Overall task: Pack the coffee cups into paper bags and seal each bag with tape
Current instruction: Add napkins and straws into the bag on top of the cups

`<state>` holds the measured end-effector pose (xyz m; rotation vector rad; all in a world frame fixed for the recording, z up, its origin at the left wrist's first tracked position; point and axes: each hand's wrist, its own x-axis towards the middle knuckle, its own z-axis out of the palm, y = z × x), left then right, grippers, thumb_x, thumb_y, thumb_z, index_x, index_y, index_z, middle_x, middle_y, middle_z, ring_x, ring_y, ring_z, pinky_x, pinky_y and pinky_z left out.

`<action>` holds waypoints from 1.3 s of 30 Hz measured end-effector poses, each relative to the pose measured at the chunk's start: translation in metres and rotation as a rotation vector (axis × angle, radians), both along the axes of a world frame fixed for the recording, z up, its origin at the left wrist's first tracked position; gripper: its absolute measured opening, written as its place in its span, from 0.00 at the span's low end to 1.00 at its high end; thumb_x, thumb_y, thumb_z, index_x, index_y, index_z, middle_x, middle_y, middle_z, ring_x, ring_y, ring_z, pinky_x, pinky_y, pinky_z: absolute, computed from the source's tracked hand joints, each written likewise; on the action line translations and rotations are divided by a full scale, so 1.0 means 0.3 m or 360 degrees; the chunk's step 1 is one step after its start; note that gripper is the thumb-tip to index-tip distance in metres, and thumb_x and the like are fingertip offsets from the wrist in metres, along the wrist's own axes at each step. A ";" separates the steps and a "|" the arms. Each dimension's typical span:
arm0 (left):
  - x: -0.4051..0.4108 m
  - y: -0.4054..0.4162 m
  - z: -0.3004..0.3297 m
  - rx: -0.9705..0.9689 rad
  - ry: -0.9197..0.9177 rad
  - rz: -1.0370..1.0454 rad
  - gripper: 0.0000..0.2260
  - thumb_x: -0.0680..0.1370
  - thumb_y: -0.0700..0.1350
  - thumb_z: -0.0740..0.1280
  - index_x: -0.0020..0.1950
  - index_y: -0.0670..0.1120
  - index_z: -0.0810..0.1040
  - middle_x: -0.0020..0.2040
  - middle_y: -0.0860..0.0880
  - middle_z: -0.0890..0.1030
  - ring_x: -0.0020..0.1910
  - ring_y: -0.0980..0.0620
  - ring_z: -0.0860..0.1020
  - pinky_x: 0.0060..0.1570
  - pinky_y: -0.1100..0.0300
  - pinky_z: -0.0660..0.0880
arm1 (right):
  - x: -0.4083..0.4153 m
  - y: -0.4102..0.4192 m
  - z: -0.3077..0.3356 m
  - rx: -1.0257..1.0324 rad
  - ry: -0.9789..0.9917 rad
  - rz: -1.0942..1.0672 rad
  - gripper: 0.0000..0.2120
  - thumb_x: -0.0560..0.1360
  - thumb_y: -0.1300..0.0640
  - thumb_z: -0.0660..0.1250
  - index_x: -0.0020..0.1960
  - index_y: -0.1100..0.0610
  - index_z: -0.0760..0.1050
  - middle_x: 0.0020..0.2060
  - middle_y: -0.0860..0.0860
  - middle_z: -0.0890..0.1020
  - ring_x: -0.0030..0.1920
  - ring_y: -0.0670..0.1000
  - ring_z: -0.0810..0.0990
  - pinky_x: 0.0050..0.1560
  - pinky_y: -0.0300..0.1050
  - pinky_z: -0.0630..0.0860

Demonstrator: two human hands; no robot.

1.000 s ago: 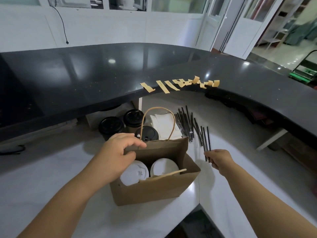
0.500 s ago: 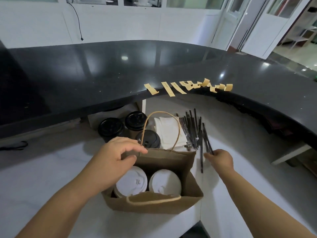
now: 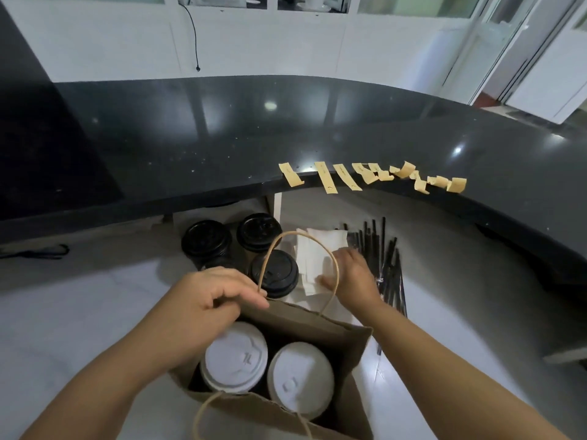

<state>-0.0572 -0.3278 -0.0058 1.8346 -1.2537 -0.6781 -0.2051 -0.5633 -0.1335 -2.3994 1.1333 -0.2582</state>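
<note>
The brown paper bag (image 3: 333,344) stands open nearest the camera, with two white-lidded coffee cups (image 3: 236,360) side by side inside it. The left hand (image 3: 203,309) pinches the far rim of the bag, as it did a second ago. The right hand (image 3: 349,277) has left the black straws (image 3: 389,265) and now lies on the white napkins (image 3: 314,252) just behind the bag; its fingers look bent on the paper, but a real grip cannot be told. Probably napkins go into the bag before it is closed. Three black-lidded cups (image 3: 273,273) wait behind. Further away, the cut tape strips (image 3: 324,181) hang on the black counter edge (image 3: 222,192), so sealing is not yet begun.
</note>
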 end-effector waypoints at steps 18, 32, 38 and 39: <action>-0.025 -0.010 0.011 -0.0034 0.0026 0.0047 0.26 0.71 0.26 0.63 0.42 0.59 0.85 0.47 0.64 0.82 0.50 0.64 0.79 0.49 0.72 0.72 | 0.018 -0.003 -0.047 -0.0167 0.0036 0.0126 0.34 0.70 0.38 0.70 0.67 0.57 0.69 0.65 0.52 0.73 0.65 0.53 0.69 0.65 0.47 0.68; 0.055 -0.044 0.055 -0.0088 0.0434 0.0279 0.18 0.73 0.27 0.60 0.32 0.45 0.81 0.41 0.51 0.85 0.45 0.57 0.82 0.45 0.72 0.74 | 0.010 -0.015 -0.050 0.0322 -0.0431 -0.0199 0.09 0.72 0.55 0.71 0.46 0.60 0.77 0.48 0.49 0.78 0.49 0.50 0.77 0.44 0.34 0.71; 0.115 -0.246 0.010 0.0200 0.0765 0.0133 0.13 0.79 0.33 0.58 0.53 0.43 0.80 0.50 0.46 0.84 0.50 0.51 0.82 0.54 0.57 0.78 | -0.002 0.002 0.002 0.0301 -0.0673 -0.0354 0.09 0.72 0.56 0.73 0.37 0.56 0.74 0.50 0.46 0.77 0.53 0.47 0.75 0.56 0.43 0.74; 0.111 -0.295 0.000 0.0276 0.0824 0.0082 0.12 0.79 0.33 0.58 0.56 0.42 0.79 0.52 0.45 0.83 0.51 0.51 0.82 0.54 0.58 0.78 | -0.002 0.007 0.010 0.0287 -0.0711 -0.0351 0.11 0.72 0.56 0.73 0.35 0.55 0.73 0.50 0.46 0.77 0.55 0.48 0.76 0.55 0.42 0.73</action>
